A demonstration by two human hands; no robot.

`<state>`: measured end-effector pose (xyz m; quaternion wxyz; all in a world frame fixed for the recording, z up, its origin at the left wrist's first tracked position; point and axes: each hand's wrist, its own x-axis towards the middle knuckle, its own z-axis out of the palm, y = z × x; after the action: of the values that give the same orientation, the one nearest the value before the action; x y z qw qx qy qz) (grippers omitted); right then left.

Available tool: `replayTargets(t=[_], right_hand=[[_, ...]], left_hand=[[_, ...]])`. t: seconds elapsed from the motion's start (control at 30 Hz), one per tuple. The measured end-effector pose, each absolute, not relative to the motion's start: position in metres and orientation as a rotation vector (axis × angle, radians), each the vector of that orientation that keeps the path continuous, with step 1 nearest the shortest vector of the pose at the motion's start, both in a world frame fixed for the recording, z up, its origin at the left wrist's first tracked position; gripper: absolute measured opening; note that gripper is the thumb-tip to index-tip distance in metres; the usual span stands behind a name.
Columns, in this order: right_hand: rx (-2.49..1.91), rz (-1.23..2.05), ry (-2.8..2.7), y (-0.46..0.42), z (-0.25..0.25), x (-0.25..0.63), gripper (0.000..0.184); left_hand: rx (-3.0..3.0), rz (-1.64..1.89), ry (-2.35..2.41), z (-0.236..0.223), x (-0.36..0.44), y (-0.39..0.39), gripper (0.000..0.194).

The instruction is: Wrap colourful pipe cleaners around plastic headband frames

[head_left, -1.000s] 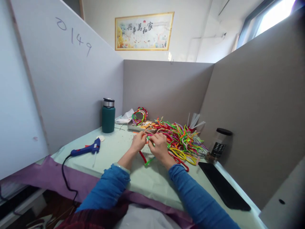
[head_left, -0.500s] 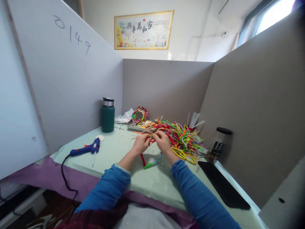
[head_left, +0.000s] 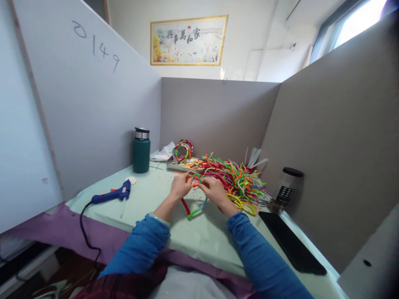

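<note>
My left hand (head_left: 179,187) and my right hand (head_left: 215,189) meet over the pale green table cover (head_left: 162,207), both pinched on a twisted bundle of pipe cleaners (head_left: 195,179). A small green loop arches between the fingertips. Red and green tails of the bundle (head_left: 191,209) hang down onto the table between my wrists. Just right of my right hand lies a big heap of coloured pipe cleaners (head_left: 240,180).
A blue glue gun (head_left: 112,193) with a black cord lies at the left. A green flask (head_left: 141,150) stands at the back left, a metal tray (head_left: 185,164) with hoops behind my hands. A dark-lidded jar (head_left: 286,191) and black slab (head_left: 289,243) sit right. Partition walls enclose the desk.
My hands have shifted slightly while twisting the bundle; a green loop now shows between the fingertips, and the right wrist has dropped a little lower.
</note>
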<state>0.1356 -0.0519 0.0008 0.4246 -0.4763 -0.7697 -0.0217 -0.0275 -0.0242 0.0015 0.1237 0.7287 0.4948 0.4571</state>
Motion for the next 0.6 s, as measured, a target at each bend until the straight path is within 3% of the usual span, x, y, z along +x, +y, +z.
replayTargets(t=[0.3,0.6], right_hand=[[-1.028,0.445,-1.574,-0.05,0.012,0.126,0.029],[-1.018,0.475,-1.561,-0.048,0.012,0.129,0.026]], left_hand=[[2.243,1.314,1.343,0.001,-0.021,-0.029,0.021],[2.085,1.326,1.152,0.002,-0.022,-0.028,0.022]])
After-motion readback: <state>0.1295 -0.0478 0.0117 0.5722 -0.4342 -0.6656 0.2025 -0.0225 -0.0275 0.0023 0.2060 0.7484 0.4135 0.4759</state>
